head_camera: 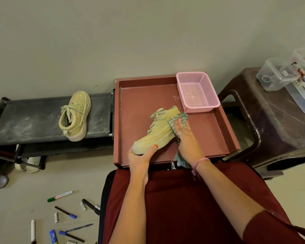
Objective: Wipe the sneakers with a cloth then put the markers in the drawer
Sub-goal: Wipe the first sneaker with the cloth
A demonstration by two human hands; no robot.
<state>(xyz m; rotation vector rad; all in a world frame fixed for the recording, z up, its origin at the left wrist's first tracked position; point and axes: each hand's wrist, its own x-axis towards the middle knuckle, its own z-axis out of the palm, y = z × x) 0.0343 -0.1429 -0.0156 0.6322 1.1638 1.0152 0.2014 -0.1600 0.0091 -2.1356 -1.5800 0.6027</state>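
Note:
A yellow-green sneaker (157, 132) lies over the open dark red drawer (209, 131). My left hand (142, 154) grips its toe from below, thumb on the upper. My right hand (185, 136) presses a grey-green striped cloth (179, 120) flat against the sneaker's heel side, and the cloth's tail hangs past my wrist. A second sneaker (76, 116) rests on its side on the black shoe rack (33, 120) at the left. Several markers (60, 196) and pens lie scattered on the floor at the lower left.
A pink mesh basket (198, 92) sits in the drawer's far right corner. A brown plastic stool (271, 120) stands to the right with clear plastic boxes (278, 74) on it. White shoes (30, 164) lie under the rack. My lap in dark red cloth fills the foreground.

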